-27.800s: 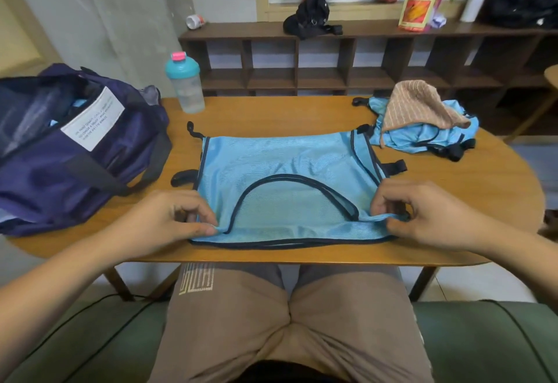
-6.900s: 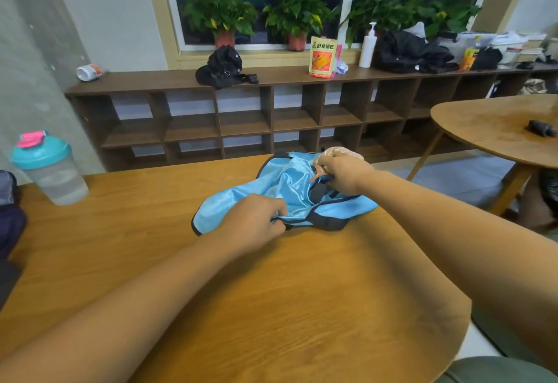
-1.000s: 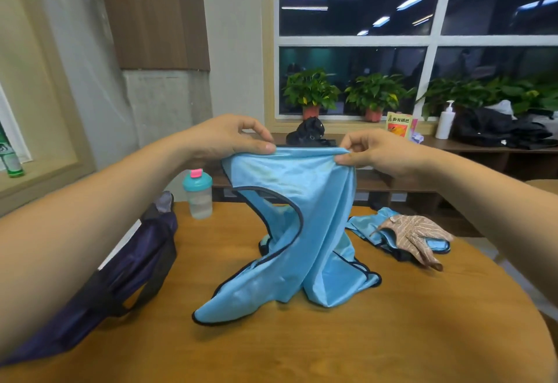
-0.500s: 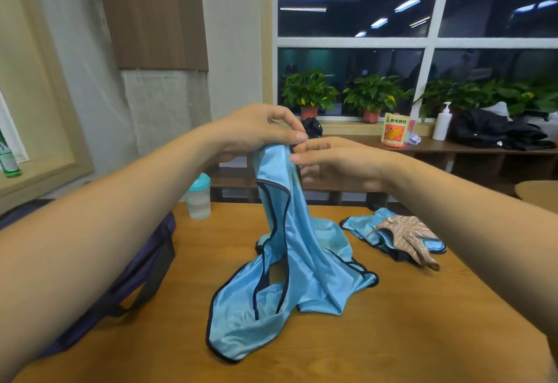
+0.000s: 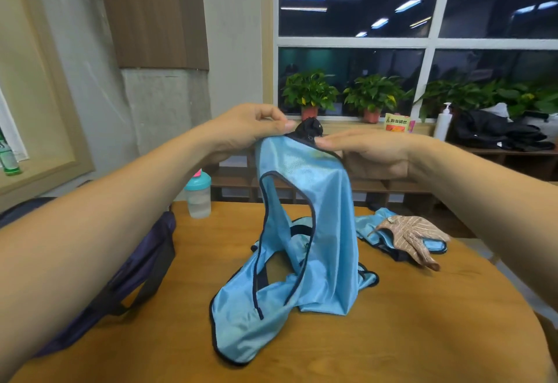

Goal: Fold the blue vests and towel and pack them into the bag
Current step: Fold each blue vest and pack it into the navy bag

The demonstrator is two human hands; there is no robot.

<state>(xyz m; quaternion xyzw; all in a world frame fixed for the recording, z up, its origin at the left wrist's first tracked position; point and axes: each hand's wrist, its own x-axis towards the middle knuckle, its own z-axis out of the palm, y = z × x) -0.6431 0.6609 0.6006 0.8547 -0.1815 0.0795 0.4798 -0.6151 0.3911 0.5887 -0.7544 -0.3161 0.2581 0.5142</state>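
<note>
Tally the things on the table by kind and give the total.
Blue vests: 2 (held vest, second vest at the right)
Towel: 1
Bag: 1
Bottle: 1
Total: 5

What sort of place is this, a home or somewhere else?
Probably an office break room or shared lounge rather than a home: a long low cubby shelf runs under a big window, a row of potted plants lines the sill, and the wooden table looks like common-area furniture.
</note>
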